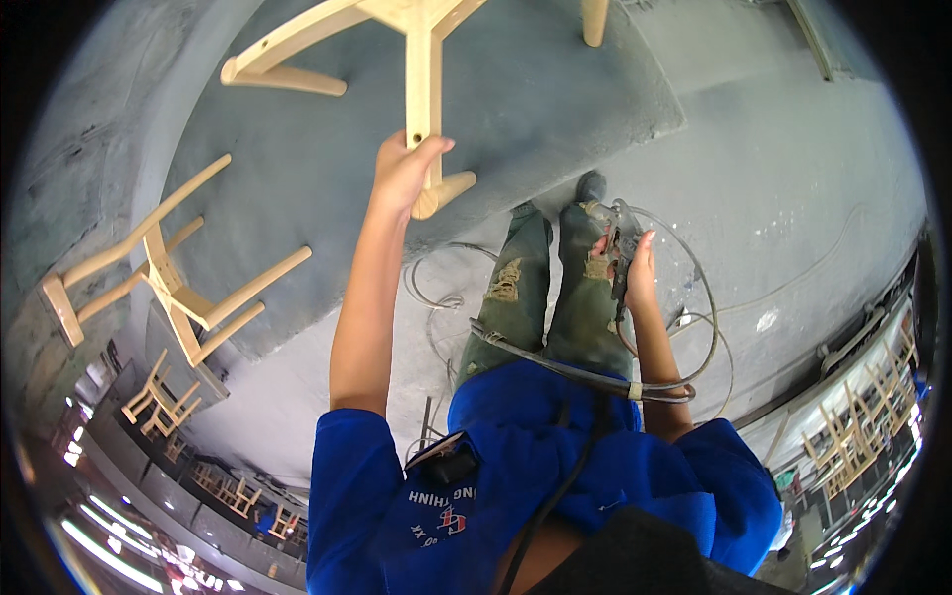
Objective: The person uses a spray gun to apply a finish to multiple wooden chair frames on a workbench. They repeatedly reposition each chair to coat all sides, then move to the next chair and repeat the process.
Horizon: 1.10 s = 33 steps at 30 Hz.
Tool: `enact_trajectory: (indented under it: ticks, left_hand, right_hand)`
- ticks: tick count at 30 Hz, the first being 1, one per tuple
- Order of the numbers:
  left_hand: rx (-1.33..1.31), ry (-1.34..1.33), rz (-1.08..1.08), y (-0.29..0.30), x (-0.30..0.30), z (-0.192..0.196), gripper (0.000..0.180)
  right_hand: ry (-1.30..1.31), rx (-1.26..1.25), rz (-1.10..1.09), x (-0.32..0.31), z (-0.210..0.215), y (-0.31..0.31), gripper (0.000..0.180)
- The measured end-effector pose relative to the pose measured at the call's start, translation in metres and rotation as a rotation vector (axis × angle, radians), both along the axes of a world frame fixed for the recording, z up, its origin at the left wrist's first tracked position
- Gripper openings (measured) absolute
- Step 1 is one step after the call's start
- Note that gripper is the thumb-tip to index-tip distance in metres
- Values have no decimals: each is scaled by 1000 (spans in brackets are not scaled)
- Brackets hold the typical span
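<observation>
My left hand (402, 177) grips a bare pale-wood chair frame (423, 84) near the end of one of its bars, with the thumb lying across the wood. The frame's upper part runs out of view at the top edge. In my right hand (642, 273), beside my right leg, is a spray gun (623, 243) with a dark, worn body. A hose (706, 327) loops from it and bends back across my lap. Its trigger and my fingers around it are partly hidden.
A second wooden chair frame (178, 297) lies at the left, close to the wall. A dark grey sheet (535, 109) covers part of the floor ahead. Thin cables (421, 288) trail by my legs. Several wooden chairs (863, 431) stand far right, others (233, 491) far left.
</observation>
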<state>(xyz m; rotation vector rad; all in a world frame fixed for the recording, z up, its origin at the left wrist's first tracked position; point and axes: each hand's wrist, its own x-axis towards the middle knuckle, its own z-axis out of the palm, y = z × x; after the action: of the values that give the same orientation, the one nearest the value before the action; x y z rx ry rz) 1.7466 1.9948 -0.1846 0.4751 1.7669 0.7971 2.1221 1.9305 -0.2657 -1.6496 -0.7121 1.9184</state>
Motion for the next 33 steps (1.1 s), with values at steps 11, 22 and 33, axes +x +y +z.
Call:
enact_trajectory:
  ticks: [11,22,33]
  left_hand:
    - [29,-186,686,-93,191,-3,36]
    - [303,-145,848,155,193,-24,58]
    - [-76,-20,-174,-79,185,-119,44]
  right_hand:
    - [14,97,2,59,3,12,78]
    - [-42,162,-234,116,65,92,100]
    - [464,352,-270,123,136,189,99]
